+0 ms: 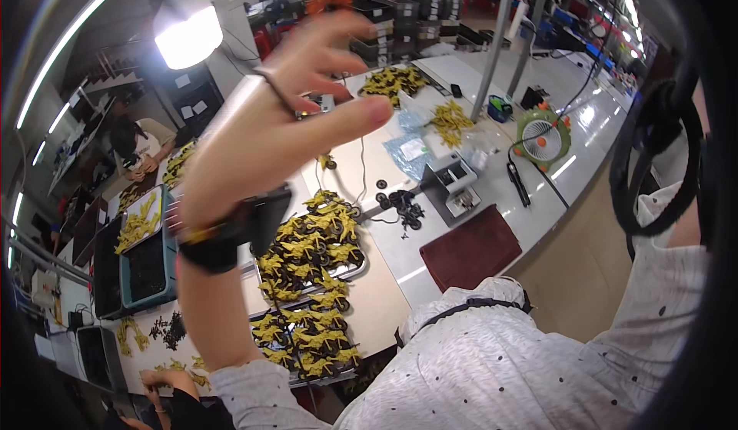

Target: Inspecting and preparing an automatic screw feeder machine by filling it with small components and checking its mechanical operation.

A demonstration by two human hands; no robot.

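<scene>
My left hand (pixel 315 84) is raised above the table with its fingers spread, a little blurred, and holds nothing. A thin dark band crosses that hand, and a black strapped device (pixel 231 234) sits on the wrist. Below the forearm, a tray of yellow-and-black toy motorcycles (pixel 311 241) lies on the table, with a second tray of toy motorcycles (pixel 307 341) nearer to me. At the right edge, part of my right arm (pixel 665 291) shows in a spotted grey sleeve. My right hand is out of the picture. A black loop (pixel 621 176) hangs before that arm.
A small grey machine (pixel 452 188) stands beside loose black wheels (pixel 403 203) and a dark red cloth (pixel 470 247). A green fan (pixel 542 139) and a metal pole (pixel 492 53) are farther off. A lit bulb (pixel 187 34) hangs upper left. Co-workers (pixel 142 145) sit leftward.
</scene>
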